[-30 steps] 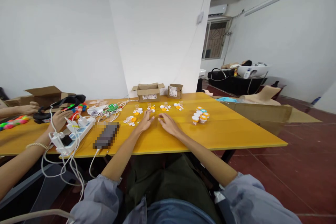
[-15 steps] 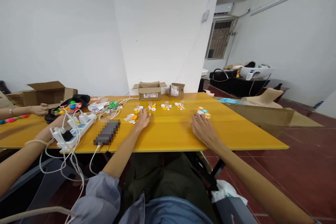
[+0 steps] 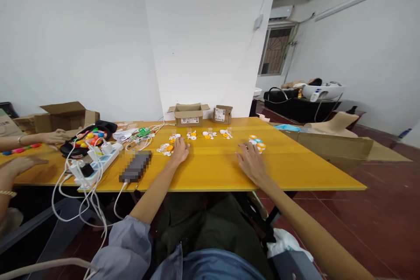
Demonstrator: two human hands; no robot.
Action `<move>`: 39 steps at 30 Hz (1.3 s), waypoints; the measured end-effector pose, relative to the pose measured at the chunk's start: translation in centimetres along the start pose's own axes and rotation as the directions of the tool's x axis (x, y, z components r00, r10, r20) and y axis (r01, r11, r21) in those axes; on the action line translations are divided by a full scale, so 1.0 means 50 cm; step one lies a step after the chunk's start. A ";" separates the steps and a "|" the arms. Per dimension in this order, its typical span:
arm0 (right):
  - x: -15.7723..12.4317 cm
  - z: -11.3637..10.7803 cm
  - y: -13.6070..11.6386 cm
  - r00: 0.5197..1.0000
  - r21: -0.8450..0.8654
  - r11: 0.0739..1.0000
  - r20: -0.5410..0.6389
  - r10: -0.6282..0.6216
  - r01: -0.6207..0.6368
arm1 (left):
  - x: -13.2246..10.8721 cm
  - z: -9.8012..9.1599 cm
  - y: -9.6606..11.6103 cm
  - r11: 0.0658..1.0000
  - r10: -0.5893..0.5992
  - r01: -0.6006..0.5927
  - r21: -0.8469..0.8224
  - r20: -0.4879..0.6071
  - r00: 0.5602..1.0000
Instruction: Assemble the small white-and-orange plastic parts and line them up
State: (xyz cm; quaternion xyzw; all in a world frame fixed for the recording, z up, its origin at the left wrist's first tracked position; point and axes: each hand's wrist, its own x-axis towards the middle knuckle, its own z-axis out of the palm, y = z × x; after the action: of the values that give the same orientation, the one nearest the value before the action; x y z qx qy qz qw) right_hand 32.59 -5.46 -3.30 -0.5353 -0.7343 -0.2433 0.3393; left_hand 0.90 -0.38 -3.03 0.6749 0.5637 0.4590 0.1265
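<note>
a cluster of small round pots (image 3: 257, 142) with orange, teal and white lids stands on the yellow table (image 3: 213, 175), right of its middle and toward the far edge; they are too small to tell more than the lid colours. the right hand (image 3: 251, 164) lies palm down just in front of the pots, its fingers (image 3: 245, 151) loosely spread and stretched toward them; the tips come right up to the nearest pot, but contact cannot be told. it grips nothing. the left hand (image 3: 180, 149) rests palm down nearer the table's middle, fingers straight and close together, holding nothing, the tips just beside a scatter of small white and orange pieces (image 3: 166, 149). more such pieces run in a row (image 3: 210, 133) along the far side of the table, in front of two open cardboard boxes (image 3: 188, 114) against the white pillar. to the left lie a dark flat device (image 3: 135, 166), a white power strip (image 3: 95, 164) with tangled cables, and a black bowl (image 3: 88, 135) of coloured balls. at the left edge a co-worker's hand (image 3: 55, 136) is at the bowl and another (image 3: 19, 164) rests on the table.
</note>
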 end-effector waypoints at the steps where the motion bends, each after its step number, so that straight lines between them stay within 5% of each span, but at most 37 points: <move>1: -0.001 -0.003 -0.001 1.000 -0.008 1.000 -0.003 0.025 -0.025 | -0.002 -0.001 0.005 1.000 0.020 -0.020 -0.005 0.028 0.999; 8: -0.004 -0.024 0.003 0.989 -0.044 0.994 0.102 0.107 -0.103 | -0.015 -0.003 0.036 0.981 0.181 -0.192 0.025 0.235 0.955; 18: 0.007 -0.020 -0.020 0.981 0.112 0.987 0.167 0.097 -0.116 | -0.022 -0.010 0.053 0.946 0.294 -0.321 0.046 0.297 0.908; 30: 0.076 0.042 -0.173 0.896 0.500 0.829 0.444 0.004 -0.251 | -0.032 -0.015 0.096 0.956 0.292 -0.268 -0.118 0.332 0.897; 39: 0.121 0.107 -0.208 0.905 0.669 0.696 0.421 -0.065 -0.261 | -0.024 -0.015 0.090 0.965 0.245 -0.202 -0.167 0.296 0.923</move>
State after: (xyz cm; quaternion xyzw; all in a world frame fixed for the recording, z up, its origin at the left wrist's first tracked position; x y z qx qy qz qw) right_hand 20.23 -1.04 -2.11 -0.4404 -0.7944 0.1969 0.3691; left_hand 3.29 -3.18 -0.10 0.7893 0.4236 0.3939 0.2059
